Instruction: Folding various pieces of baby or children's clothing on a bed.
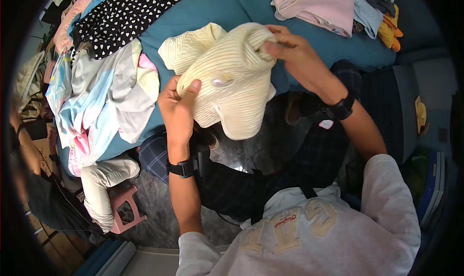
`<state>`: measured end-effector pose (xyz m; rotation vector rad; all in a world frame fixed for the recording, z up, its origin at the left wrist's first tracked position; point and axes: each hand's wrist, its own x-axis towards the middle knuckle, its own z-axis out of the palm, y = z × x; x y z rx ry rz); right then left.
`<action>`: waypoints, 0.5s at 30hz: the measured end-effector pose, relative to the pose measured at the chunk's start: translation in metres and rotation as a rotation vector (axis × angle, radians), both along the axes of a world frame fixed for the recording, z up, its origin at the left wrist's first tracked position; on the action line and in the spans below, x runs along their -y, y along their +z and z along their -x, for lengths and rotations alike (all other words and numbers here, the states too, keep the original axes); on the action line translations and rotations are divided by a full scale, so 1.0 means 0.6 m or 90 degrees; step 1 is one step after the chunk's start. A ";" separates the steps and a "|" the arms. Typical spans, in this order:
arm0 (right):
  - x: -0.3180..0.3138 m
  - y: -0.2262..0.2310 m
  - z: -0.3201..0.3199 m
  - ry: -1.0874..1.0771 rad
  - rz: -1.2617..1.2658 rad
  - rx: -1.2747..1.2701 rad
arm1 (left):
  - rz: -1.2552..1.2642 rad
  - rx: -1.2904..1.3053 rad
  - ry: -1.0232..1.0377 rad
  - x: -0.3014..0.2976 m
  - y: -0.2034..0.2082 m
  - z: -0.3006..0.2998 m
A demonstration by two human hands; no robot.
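A cream ribbed knit top hangs between my two hands, partly over the edge of a teal-covered bed. One bunched sleeve lies on the bed, and a small shiny patch shows on the ribbing. My left hand grips the garment's left side, thumb on top. At the upper right, the fingers of my right hand pinch a rolled, gathered part of the same top. The fingers behind the cloth are hidden on both sides. Each wrist wears a black strap.
The teal bed carries a black fabric with white hearts, loose grey and pastel clothes at left, and folded pink garments at right. A pink stool stands lower left, near another person's arm.
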<state>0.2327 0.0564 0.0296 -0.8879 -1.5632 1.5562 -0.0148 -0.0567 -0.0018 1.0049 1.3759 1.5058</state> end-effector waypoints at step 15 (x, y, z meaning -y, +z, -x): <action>0.044 0.023 0.014 0.115 0.004 0.065 | -0.288 -0.335 0.032 -0.021 0.040 -0.050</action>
